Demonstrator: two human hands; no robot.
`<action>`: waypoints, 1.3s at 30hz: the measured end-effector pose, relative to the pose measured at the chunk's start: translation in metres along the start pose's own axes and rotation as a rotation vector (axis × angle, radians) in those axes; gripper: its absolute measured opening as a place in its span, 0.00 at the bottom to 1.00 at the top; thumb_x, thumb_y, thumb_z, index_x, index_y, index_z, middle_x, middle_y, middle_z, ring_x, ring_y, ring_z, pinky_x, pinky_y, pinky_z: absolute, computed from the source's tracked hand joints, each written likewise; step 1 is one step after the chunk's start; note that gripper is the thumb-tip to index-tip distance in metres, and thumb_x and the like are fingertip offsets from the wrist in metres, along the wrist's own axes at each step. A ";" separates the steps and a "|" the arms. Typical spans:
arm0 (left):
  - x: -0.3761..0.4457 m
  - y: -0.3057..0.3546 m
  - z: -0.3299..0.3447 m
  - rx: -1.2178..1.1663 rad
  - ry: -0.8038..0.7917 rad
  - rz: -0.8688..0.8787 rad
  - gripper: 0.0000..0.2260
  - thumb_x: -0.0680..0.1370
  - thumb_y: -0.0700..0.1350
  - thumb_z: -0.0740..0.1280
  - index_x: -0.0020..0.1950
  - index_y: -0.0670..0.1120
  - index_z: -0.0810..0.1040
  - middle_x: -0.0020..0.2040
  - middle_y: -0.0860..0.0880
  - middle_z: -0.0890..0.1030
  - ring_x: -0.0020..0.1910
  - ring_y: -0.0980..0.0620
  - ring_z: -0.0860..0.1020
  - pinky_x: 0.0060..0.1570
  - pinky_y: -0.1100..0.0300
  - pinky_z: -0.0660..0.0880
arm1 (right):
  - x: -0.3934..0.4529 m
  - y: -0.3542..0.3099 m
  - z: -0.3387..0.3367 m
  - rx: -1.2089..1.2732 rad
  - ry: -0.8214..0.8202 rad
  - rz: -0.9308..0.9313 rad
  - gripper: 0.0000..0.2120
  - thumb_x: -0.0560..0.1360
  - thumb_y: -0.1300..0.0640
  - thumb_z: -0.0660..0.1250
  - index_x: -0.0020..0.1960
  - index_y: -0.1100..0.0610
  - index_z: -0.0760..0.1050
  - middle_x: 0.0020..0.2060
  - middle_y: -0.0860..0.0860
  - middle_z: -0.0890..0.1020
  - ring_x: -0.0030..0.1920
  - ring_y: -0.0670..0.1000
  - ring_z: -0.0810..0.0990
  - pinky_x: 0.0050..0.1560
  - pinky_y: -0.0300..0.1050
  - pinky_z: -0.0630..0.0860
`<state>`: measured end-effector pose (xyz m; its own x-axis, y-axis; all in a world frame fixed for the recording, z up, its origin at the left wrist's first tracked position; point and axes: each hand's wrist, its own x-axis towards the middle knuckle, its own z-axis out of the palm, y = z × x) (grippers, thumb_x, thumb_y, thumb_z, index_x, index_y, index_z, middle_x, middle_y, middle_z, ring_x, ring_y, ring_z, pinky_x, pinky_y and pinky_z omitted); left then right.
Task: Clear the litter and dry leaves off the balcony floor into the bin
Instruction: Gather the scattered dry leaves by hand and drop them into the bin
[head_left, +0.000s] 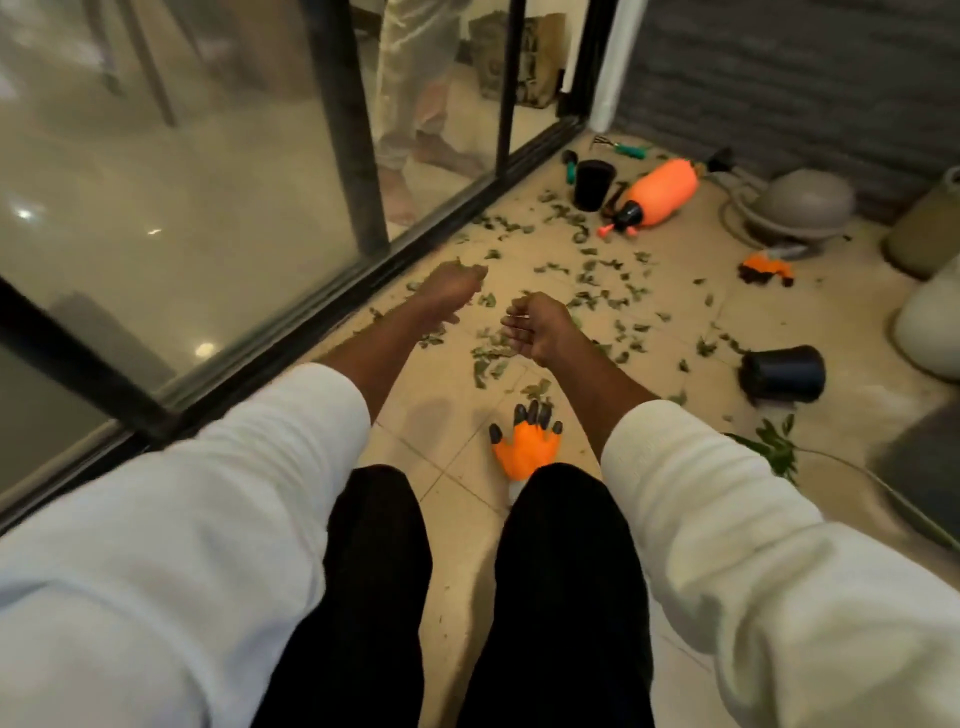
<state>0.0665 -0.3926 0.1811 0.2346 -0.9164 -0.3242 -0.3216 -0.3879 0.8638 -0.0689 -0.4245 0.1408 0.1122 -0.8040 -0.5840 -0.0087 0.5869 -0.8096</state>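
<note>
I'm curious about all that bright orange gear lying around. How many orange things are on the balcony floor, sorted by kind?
Orange clawed gloves: 2, one by the person's knees, one near the grey pot
Orange spray bottle: 1, lying on its side
Total: 3
</note>
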 end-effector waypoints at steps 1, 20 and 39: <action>0.005 0.005 -0.001 0.035 -0.010 0.029 0.18 0.82 0.54 0.60 0.58 0.40 0.78 0.49 0.44 0.77 0.47 0.47 0.77 0.53 0.47 0.75 | 0.007 -0.005 -0.011 -0.003 -0.004 0.006 0.10 0.79 0.62 0.58 0.39 0.56 0.69 0.32 0.55 0.70 0.29 0.52 0.67 0.30 0.40 0.64; 0.154 -0.129 0.147 -0.086 -0.120 -0.117 0.12 0.77 0.49 0.65 0.38 0.44 0.77 0.36 0.46 0.77 0.35 0.48 0.74 0.37 0.56 0.72 | 0.284 0.284 -0.121 -1.235 0.350 -0.335 0.28 0.70 0.27 0.58 0.64 0.39 0.72 0.66 0.55 0.73 0.65 0.64 0.72 0.63 0.69 0.67; 0.207 -0.208 0.188 -0.430 0.400 -0.205 0.09 0.72 0.47 0.61 0.35 0.47 0.77 0.44 0.33 0.82 0.33 0.48 0.75 0.37 0.54 0.70 | 0.240 0.191 -0.098 -1.693 -0.250 -0.723 0.22 0.83 0.50 0.56 0.76 0.45 0.62 0.79 0.54 0.57 0.78 0.59 0.53 0.74 0.65 0.52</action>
<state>0.0102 -0.5202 -0.1385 0.6050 -0.6874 -0.4019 0.1453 -0.4010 0.9045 -0.1411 -0.5151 -0.1596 0.6703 -0.6995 -0.2478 -0.7396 -0.6568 -0.1470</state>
